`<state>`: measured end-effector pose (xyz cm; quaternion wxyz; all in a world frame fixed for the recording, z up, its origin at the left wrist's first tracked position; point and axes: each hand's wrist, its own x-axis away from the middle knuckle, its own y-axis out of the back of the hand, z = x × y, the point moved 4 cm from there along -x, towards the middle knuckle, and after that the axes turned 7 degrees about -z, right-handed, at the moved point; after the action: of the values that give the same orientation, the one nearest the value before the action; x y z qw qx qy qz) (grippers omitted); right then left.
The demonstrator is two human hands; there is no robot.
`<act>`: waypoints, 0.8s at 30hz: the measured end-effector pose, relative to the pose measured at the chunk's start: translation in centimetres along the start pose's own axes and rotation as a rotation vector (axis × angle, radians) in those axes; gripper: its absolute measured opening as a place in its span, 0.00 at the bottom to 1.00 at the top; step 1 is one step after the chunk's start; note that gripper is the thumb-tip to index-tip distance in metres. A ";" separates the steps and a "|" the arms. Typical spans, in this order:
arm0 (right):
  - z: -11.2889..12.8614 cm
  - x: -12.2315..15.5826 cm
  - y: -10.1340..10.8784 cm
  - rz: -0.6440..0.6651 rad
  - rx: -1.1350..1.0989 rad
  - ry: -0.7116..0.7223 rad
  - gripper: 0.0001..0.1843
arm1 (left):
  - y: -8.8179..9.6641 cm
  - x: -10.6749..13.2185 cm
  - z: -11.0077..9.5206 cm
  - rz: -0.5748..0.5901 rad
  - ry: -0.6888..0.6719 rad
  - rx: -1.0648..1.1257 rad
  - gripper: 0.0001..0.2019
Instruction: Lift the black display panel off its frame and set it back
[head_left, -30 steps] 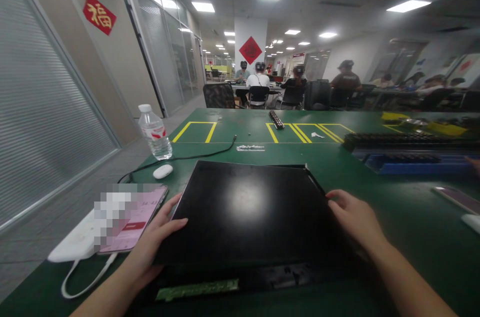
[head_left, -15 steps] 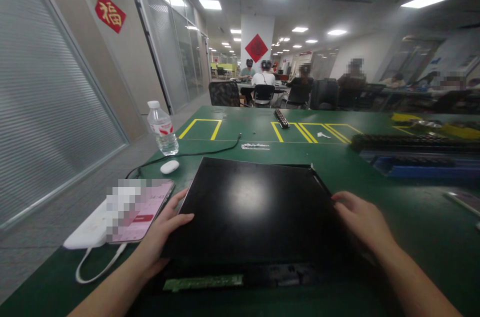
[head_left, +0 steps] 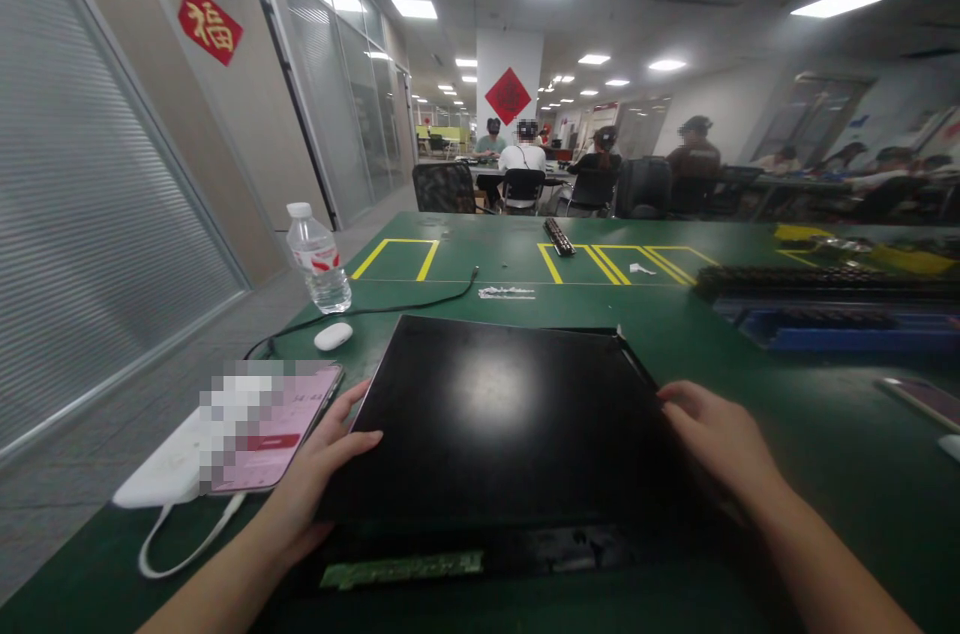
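Note:
A flat, glossy black screen panel (head_left: 465,424) lies in front of me, reflecting a ceiling light. Under it, a black frame or casing (head_left: 636,362) shows along the far right corner. My left hand (head_left: 330,449) is closed on the panel's left edge, thumb on top and fingers at the side. At the right edge, my right hand (head_left: 720,439) has its fingers bent around the rim; their tips are partly hidden. Along the near side, a green circuit board strip (head_left: 401,569) shows in the dark part below the panel.
The green table (head_left: 420,264) carries a water bottle (head_left: 319,259), a white oval case (head_left: 333,336), a black cable (head_left: 382,310), a phone (head_left: 289,414) and a white power bank (head_left: 169,459). Blue trays (head_left: 847,332) with dark strips stand at right. Several people sit at tables beyond.
The whole view has shifted slightly, with the scene sitting a little further left. Both hands keep their places on the panel, which has not visibly moved on the table.

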<state>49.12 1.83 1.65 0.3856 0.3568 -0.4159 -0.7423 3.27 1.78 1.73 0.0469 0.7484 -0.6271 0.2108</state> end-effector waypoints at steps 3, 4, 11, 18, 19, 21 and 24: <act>-0.1 -0.1 0.0 0.001 -0.012 0.000 0.16 | 0.0 0.1 -0.1 -0.007 -0.001 -0.025 0.39; -0.1 -0.1 -0.1 0.000 -0.015 0.001 0.16 | 0.1 0.1 -0.2 -0.013 -0.007 -0.043 0.39; -0.2 -0.1 -0.1 -0.013 -0.009 0.032 0.16 | 0.4 0.1 -0.3 -0.043 -0.026 -0.138 0.39; -0.4 -0.1 -0.3 0.022 0.027 0.018 0.16 | 0.1 0.0 0.1 -0.015 -0.030 -0.042 0.42; -0.4 -0.2 -0.4 0.022 0.024 0.020 0.16 | 0.0 0.1 0.0 -0.011 -0.033 -0.038 0.43; -0.6 -0.3 -0.5 0.017 0.022 0.026 0.17 | 0.0 0.2 0.0 -0.009 -0.034 -0.031 0.43; -0.7 -0.3 -0.4 0.001 0.008 0.046 0.17 | 0.1 0.1 -0.1 -0.041 -0.048 -0.055 0.38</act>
<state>49.73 2.05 1.06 0.3939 0.3752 -0.4102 -0.7320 3.16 1.66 1.87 0.0570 0.7643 -0.6182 0.1745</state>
